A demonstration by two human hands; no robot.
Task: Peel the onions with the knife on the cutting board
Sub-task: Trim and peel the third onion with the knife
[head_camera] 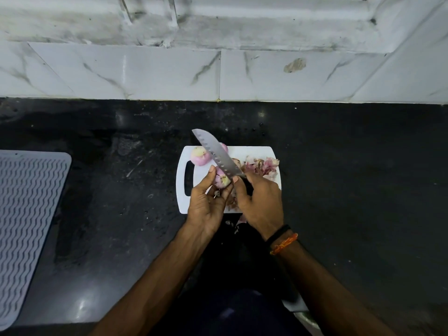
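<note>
Onion (221,179), small and partly skinned, sat pinched in the left hand (208,202) above the cutting board (206,202); right hand (260,200) was clamped round the knife (218,155) handle, blade heel against the bulb, tip slanting up and away. Risk, as judged: edge worked close to the left thumb; a slip on slick skin could nick it or drop the bulb. Beyond: one peeled onion (199,156) at the board's far left, peelings (260,164) at far right. Surface: black speckled counter (351,180), grey ribbed mat (26,214) well left. Backdrop: white marbled wall tiles (145,73), grimy ledge (218,27) above
</note>
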